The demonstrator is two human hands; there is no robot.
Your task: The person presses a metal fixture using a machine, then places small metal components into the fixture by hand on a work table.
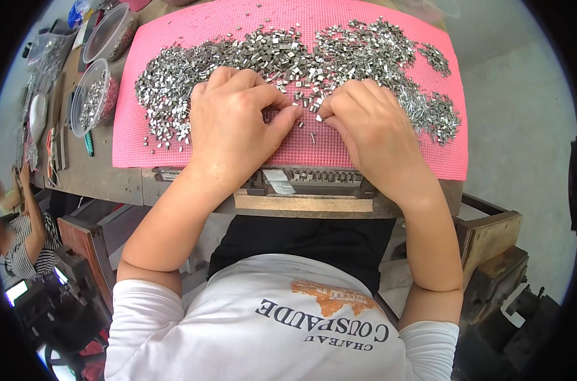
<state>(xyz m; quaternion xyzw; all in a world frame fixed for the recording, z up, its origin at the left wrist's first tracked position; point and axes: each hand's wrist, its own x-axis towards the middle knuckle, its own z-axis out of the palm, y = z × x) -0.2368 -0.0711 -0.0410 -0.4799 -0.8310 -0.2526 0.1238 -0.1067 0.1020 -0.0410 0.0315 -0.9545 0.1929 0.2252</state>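
Observation:
On a pink textured mat (174,44) lies a wide heap of small silvery metal pieces (269,51), some blocky, some pin-like. My left hand (237,117) rests at the near edge of the heap, thumb and forefinger pinched together. Whatever sits in that pinch is too small to make out. Close by on the right, my right hand (368,124) is also closed, its fingertips together beside a small shiny piece. A few loose pieces lie between the two hands, and a thin pin (313,137) lies just below them.
Along the table's near edge runs a dark metal fixture (320,176) with a row of small parts, above a wooden strip (304,203). Clear plastic tubs (91,98) of metal pieces stand at the left. Another person (31,238) works at far left.

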